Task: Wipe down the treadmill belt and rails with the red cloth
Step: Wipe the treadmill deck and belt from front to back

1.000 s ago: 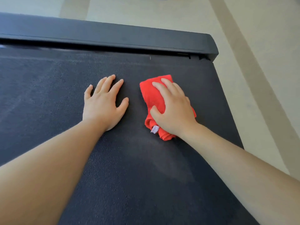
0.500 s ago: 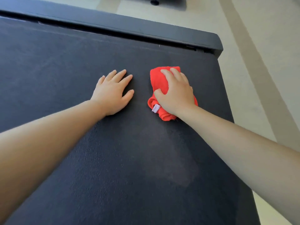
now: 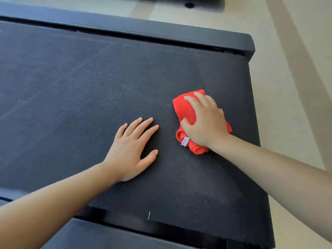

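Observation:
The dark grey treadmill belt (image 3: pixel 71 87) fills most of the head view. A bunched red cloth (image 3: pixel 183 112) with a small white tag lies on the belt near its right end. My right hand (image 3: pixel 206 123) lies on top of the cloth, fingers curved over it and thumb tucked into its side, holding it against the belt. To the cloth's left, my left hand (image 3: pixel 131 151) rests flat on the bare belt with fingers spread. A black rail (image 3: pixel 143 31) runs along the belt's far side and another black rail (image 3: pixel 125 236) along the near side.
Pale beige floor (image 3: pixel 287 87) with a darker stripe lies beyond the belt's right end. A dark foot of some other equipment (image 3: pixel 189 4) stands on the floor at the top edge.
Both hands have drawn back from the far rail toward the near side of the belt, the cloth sliding with my right hand. The near rail has come into view.

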A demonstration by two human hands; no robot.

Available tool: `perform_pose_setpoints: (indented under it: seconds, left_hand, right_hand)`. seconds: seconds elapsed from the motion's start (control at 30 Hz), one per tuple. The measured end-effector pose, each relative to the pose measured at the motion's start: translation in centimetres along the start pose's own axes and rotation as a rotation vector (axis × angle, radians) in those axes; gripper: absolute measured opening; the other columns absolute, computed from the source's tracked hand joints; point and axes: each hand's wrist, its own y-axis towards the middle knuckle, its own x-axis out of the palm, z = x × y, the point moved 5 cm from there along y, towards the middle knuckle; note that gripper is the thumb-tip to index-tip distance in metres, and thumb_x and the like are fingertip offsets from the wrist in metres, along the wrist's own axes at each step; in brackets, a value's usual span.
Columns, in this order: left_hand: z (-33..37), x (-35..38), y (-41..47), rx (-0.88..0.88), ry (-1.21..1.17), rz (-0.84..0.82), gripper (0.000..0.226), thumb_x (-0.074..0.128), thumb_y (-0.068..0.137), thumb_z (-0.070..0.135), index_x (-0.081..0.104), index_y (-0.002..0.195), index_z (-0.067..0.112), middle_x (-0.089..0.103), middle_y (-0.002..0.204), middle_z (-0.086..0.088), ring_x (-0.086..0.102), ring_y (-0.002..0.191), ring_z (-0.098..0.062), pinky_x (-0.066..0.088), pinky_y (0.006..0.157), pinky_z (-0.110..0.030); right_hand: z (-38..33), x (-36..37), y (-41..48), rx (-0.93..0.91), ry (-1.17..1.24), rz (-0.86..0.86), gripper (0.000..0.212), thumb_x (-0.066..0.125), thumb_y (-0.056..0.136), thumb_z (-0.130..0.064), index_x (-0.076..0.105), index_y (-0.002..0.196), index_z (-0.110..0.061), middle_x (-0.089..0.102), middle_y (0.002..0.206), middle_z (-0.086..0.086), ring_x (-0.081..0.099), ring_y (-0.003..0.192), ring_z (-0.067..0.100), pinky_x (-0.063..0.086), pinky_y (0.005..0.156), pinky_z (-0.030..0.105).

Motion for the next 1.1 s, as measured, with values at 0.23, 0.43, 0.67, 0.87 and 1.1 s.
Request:
perform_pose_setpoints:
  seconds: [0.23, 0.43, 0.67, 0.87, 1.1]
  left_hand:
    - [-0.1, 0.1, 0.1, 0.020, -0.011, 0.032, 0.073, 0.018, 0.081, 0.062, 0.023, 0.146, 0.031, 0.012, 0.157, 0.010, 0.005, 0.145, -0.016, 0.003, 0.117, -0.040]
    - [-0.2, 0.3, 0.1, 0.031, -0.025, 0.060, 0.074, 0.018, 0.080, 0.063, 0.025, 0.146, 0.031, 0.015, 0.156, 0.008, 0.007, 0.145, -0.018, 0.004, 0.116, -0.042]
    - [0.1, 0.1, 0.1, 0.030, -0.022, 0.047, 0.078, 0.014, 0.077, 0.064, 0.024, 0.147, 0.030, 0.014, 0.157, 0.007, 0.007, 0.145, -0.018, 0.005, 0.117, -0.042]
    - [0.5, 0.0, 0.5, 0.068, -0.028, 0.038, 0.077, 0.011, 0.079, 0.062, 0.023, 0.147, 0.028, 0.013, 0.157, 0.008, 0.007, 0.145, -0.017, 0.007, 0.116, -0.049]
    - [2.3, 0.2, 4.5, 0.116, -0.048, 0.054, 0.062, 0.026, 0.091, 0.052, 0.023, 0.147, 0.026, 0.014, 0.157, 0.007, 0.009, 0.144, -0.015, 0.007, 0.115, -0.053]
  right_hand:
    - [-0.9, 0.0, -4.6, 0.010, -0.023, 0.016, 0.058, 0.051, 0.081, -0.036, 0.039, 0.136, -0.024, 0.031, 0.148, 0.001, 0.027, 0.134, 0.021, 0.039, 0.093, 0.047]
    - [-1.7, -0.2, -10.6, -0.019, 0.005, -0.020, 0.061, 0.046, 0.077, -0.040, 0.040, 0.137, -0.028, 0.030, 0.150, -0.002, 0.022, 0.139, 0.017, 0.036, 0.096, 0.044]
    - [-2.7, 0.3, -8.2, 0.088, -0.059, -0.019, 0.061, 0.050, 0.082, -0.036, 0.034, 0.140, -0.024, 0.025, 0.151, 0.001, 0.021, 0.137, 0.022, 0.035, 0.096, 0.046]
    - [-1.3, -0.8, -13.3, 0.032, -0.013, -0.027, 0.062, 0.044, 0.079, -0.040, 0.037, 0.139, -0.026, 0.029, 0.151, 0.001, 0.025, 0.137, 0.020, 0.038, 0.094, 0.045]
    - [3.2, -1.9, -6.1, 0.255, -0.043, 0.037, 0.059, 0.050, 0.086, -0.035, 0.034, 0.141, -0.023, 0.025, 0.153, 0.002, 0.019, 0.139, 0.023, 0.030, 0.102, 0.050]
